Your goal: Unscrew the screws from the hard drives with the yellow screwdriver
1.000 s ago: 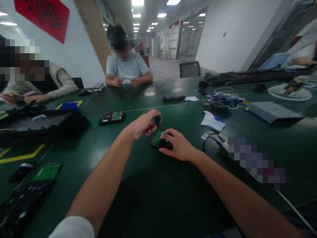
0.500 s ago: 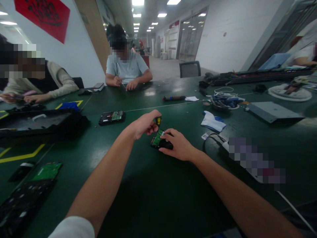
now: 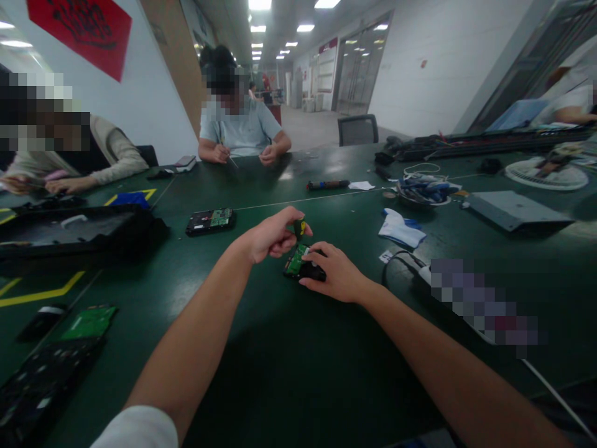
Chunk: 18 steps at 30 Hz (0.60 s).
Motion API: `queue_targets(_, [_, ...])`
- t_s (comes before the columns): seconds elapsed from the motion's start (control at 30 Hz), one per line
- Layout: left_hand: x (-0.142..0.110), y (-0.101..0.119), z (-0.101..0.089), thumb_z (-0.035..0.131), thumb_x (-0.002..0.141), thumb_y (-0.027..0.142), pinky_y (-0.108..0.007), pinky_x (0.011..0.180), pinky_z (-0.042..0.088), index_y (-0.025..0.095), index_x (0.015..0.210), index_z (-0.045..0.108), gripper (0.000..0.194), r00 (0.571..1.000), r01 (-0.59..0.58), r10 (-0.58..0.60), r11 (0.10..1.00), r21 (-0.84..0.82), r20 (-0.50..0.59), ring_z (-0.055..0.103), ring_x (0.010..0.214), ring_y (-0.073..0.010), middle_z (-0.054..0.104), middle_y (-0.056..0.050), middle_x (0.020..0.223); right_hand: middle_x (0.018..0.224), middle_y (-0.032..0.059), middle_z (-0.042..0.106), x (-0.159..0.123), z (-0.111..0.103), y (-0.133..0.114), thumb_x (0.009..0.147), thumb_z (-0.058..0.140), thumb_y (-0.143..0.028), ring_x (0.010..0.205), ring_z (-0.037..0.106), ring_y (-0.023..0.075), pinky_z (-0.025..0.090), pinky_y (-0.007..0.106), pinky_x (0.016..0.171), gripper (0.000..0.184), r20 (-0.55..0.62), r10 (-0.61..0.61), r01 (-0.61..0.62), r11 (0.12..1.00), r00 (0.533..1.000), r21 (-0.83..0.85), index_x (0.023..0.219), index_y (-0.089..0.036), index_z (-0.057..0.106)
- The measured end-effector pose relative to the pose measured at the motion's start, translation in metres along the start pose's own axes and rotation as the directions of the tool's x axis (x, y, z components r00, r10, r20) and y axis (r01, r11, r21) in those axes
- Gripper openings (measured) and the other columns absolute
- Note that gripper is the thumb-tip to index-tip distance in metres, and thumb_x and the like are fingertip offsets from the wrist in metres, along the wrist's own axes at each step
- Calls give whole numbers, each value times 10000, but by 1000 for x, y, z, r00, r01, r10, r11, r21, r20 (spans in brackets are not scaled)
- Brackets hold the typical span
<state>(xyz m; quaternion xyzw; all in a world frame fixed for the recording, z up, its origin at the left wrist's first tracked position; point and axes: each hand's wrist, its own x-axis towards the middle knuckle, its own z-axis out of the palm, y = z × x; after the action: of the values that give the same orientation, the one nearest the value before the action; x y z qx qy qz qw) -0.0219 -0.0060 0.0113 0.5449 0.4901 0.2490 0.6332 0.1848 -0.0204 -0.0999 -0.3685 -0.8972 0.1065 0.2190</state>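
Note:
My left hand (image 3: 272, 239) pinches the short black-and-yellow handle of what looks like a screwdriver (image 3: 301, 229). The handle stands nearly upright above the far edge of a hard drive (image 3: 293, 264); I cannot make out its tip. That drive lies on the dark green table with its green circuit board facing up. Across its right side rests my right hand (image 3: 338, 272), thumb at the near edge and fingers over the top, gripping it. The fingers partly cover the drive's black casing.
Another hard drive (image 3: 211, 221) lies further left, and several more (image 3: 51, 367) are at the near left. A black tray (image 3: 84, 227) is at left. To the right are a glove (image 3: 401, 229), a power strip (image 3: 471, 305) and a grey metal box (image 3: 515, 210). Co-workers sit opposite.
The fingers of my left hand have shifted around the handle, which appears turned. My right hand and the hard drive stay put. The co-worker opposite has lifted one hand off the table.

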Motion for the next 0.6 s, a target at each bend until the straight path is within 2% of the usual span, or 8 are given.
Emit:
queue_targets(0.1, [1,1,0,420,908,536,-227,383,155,195,854,589,385,998,29,-29,1000,-2,-55,210,394,-98,400,23,516,1359,155,566,0,0,0,901,755,-502,1257,567,352,483,560,1057,493,7,6,-6,1000,1000,0,1297,-226,656])
queue_targets(0.2, [1,2,2,415,916,542,-239,399,244,195,719,519,413,986,46,-42,999,24,-158,323,424,-102,487,-24,573,1359,159,567,1,0,0,901,756,-504,1270,562,354,483,554,1062,501,15,13,-13,1000,1000,0,1298,-216,657])
queue_targets(0.27, [0,3,3,433,910,544,-245,421,293,193,673,504,430,981,54,-44,998,45,-190,388,461,-112,508,-41,599,1360,164,566,1,0,-1,905,752,-505,1266,564,356,484,556,1063,504,18,14,-14,1000,1000,0,1298,-206,656])
queue_targets(0.33, [-1,3,3,457,903,531,-244,438,317,179,700,547,417,981,46,-35,997,54,-193,421,489,-121,518,-40,624,1364,167,564,1,-1,-1,909,749,-503,1263,564,357,484,560,1063,501,20,14,-14,1000,1000,1,1298,-203,653])
queue_targets(0.5, [0,-1,0,470,897,470,-232,439,309,145,865,668,382,983,-79,83,996,33,-166,409,508,-124,453,-1,649,1375,172,560,0,-3,-2,912,747,-503,1261,566,361,486,566,1059,506,25,16,-17,1000,1000,10,1303,-198,650])
queue_targets(0.6, [1,-1,-1,450,904,488,-229,410,253,159,884,653,387,990,-44,42,999,-8,-133,351,467,-118,421,14,619,1374,171,560,0,0,-1,911,750,-497,1262,565,358,481,566,1065,503,14,9,-10,1000,1000,10,1302,-197,651])
